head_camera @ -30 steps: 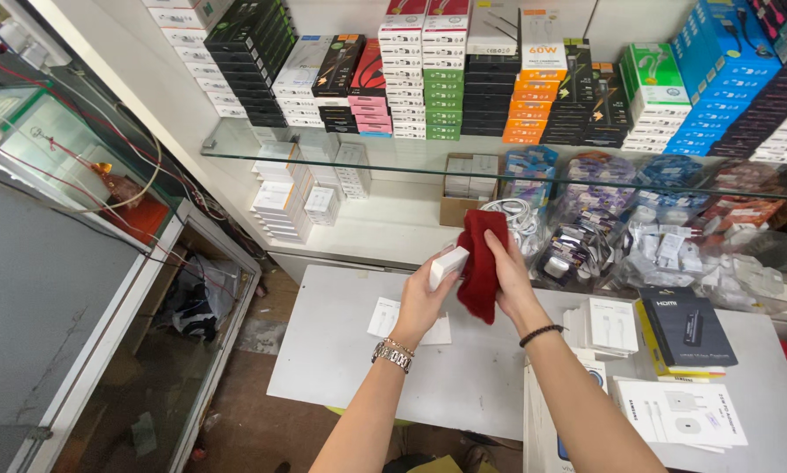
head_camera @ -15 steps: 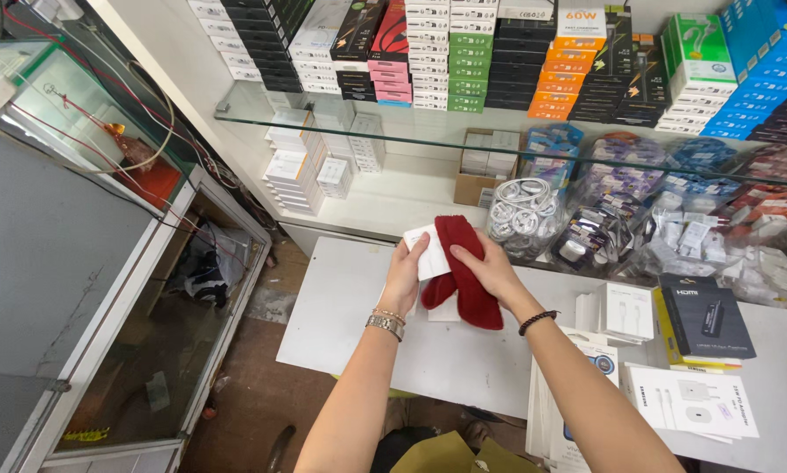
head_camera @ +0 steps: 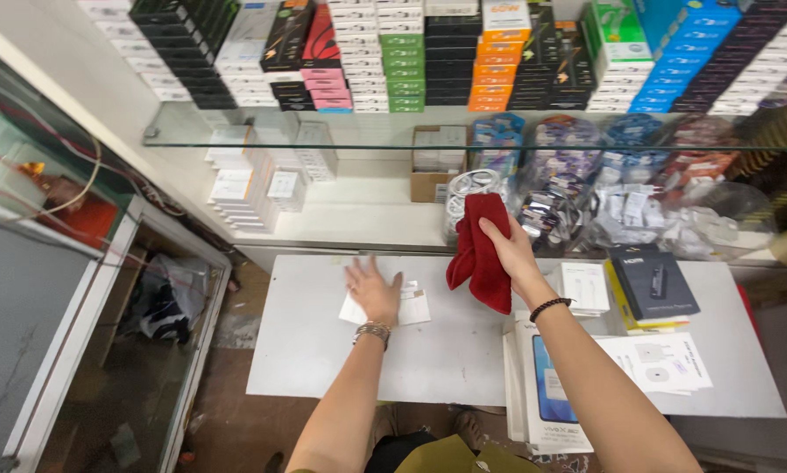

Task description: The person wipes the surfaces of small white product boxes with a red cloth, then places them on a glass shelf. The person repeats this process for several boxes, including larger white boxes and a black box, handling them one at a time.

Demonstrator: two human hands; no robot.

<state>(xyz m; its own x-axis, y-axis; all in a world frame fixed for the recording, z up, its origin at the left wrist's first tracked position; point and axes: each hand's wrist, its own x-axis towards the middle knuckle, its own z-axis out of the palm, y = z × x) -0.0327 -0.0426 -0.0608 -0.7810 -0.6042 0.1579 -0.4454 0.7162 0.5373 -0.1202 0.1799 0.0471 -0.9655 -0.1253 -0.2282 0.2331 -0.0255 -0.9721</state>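
My left hand (head_camera: 373,292) lies flat, fingers spread wide, on small white packets (head_camera: 399,308) on the white table (head_camera: 323,350). My right hand (head_camera: 509,252) grips a red cloth (head_camera: 481,254), lifted above the table just right of the packets. A dark box (head_camera: 654,285) sits further right.

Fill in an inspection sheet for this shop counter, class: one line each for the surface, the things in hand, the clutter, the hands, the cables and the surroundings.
Surface: white table, partly covered.
Things in hand: red cloth held above the table; small white boxes flat on it.
Clutter: dark box, printed sheets, large white phone box at the right.
Hands: left hand flat on the white boxes; right hand gripping the cloth.
Cables: bagged coils behind the table; loose wires at left.
Surroundings: glass shelf carrying stacked coloured boxes.
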